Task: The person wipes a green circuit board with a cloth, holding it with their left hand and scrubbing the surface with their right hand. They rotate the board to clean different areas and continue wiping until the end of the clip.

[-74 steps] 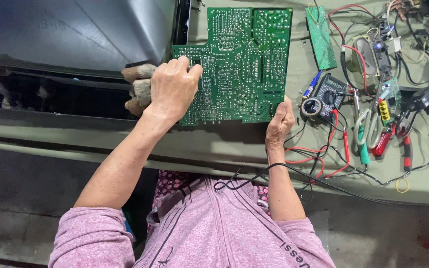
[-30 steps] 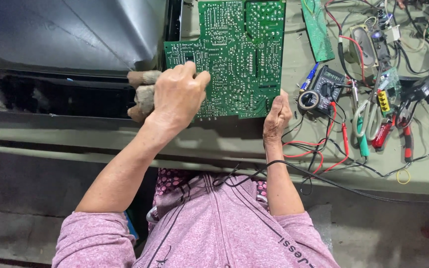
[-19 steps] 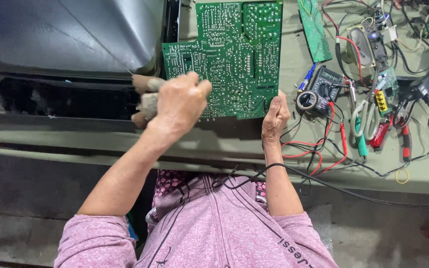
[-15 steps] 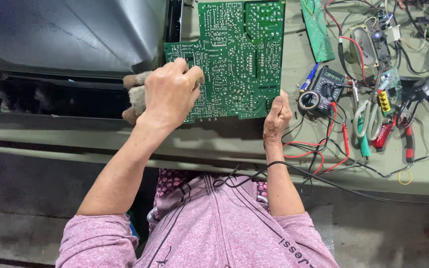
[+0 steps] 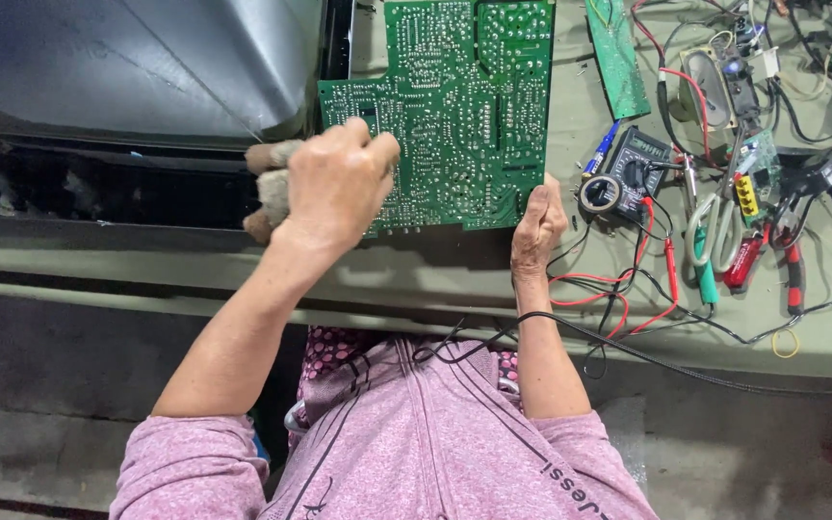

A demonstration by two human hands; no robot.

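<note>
The left hand (image 5: 339, 188) stayed clenched on a grubby cloth (image 5: 267, 188) and had slid back down onto the board's (image 5: 455, 106) lower-left corner, so the rubbing strokes carried on. At three o'clock the right hand (image 5: 536, 226) still gripped the board's lower-right edge, pinning it flat on the bench (image 5: 435, 279).

Your left hand (image 5: 334, 183) presses a grubby cloth (image 5: 267, 188) — maybe a rag — on the green circuit board (image 5: 464, 106); your right hand (image 5: 536, 226) grips its five-o'clock corner.
</note>
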